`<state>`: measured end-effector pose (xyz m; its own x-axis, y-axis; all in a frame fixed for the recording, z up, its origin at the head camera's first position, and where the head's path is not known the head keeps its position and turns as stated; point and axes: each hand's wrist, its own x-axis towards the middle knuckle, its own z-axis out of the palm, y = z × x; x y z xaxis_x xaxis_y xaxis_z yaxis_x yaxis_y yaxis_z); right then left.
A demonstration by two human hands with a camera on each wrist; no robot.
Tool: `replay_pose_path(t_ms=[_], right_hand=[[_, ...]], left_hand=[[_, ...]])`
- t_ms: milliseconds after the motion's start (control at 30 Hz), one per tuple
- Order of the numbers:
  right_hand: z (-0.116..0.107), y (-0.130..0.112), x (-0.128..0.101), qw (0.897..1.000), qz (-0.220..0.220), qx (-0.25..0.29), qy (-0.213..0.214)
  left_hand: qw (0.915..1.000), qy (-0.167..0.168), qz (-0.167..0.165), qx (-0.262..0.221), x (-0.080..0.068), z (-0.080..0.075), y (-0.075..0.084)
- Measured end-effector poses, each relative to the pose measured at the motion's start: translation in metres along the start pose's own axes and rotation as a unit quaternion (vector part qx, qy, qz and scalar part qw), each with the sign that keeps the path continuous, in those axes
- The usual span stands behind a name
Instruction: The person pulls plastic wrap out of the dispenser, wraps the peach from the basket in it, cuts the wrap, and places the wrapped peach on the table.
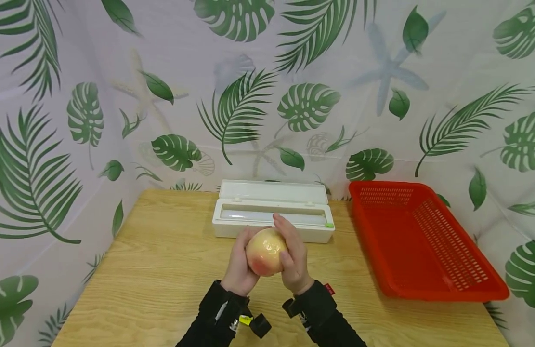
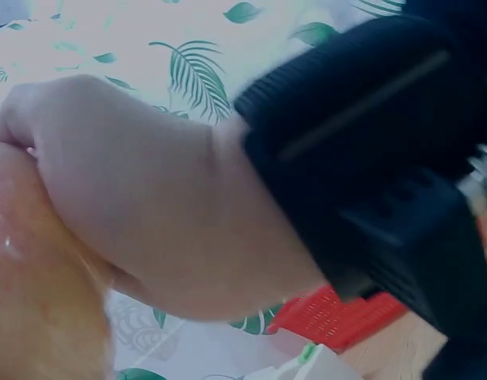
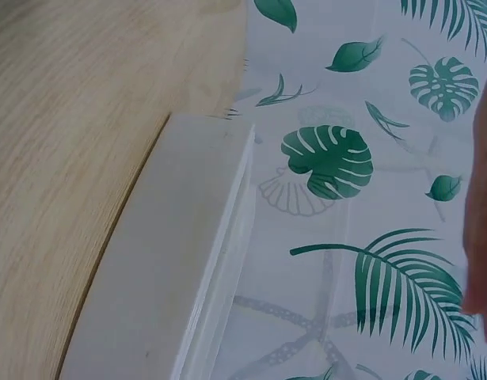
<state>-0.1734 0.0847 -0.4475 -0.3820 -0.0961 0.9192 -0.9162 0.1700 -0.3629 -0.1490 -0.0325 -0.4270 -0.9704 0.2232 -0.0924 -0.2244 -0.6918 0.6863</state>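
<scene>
Centre of the head view: your left hand and right hand both curl their fingers round a film-wrapped peach, held above the table, before the white dispenser box.

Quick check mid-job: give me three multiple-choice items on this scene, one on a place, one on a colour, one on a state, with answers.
1. Where does the white dispenser box stand?
A. inside the basket
B. on the table behind the hands
C. on the floor

2. What colour is the basket?
A. blue
B. green
C. red

3. How is the apple held?
A. by both hands
B. lying loose on the table
C. by one hand only

Answers: 1 B, it sits on the table; 2 C, plainly red; 3 A, left hand and right hand wrap it.
</scene>
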Motion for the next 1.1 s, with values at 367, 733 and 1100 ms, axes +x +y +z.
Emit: replay_pose_path(t_ms=[367,733,1100], right_hand=[[0.015,-0.005,-0.005,0.992,-0.069,-0.036,0.097],[0.012,-0.006,-0.012,0.995,0.071,0.029,0.062],[-0.005,0.000,0.003,1.000,0.003,-0.002,0.025]], left_hand=[[0.9972,0.063,-0.039,0.014,-0.004,0.007,0.002],[0.9983,0.039,-0.044,0.005,-0.004,0.002,0.004],[0.9998,0.000,-0.014,-0.015,-0.002,0.004,0.004]])
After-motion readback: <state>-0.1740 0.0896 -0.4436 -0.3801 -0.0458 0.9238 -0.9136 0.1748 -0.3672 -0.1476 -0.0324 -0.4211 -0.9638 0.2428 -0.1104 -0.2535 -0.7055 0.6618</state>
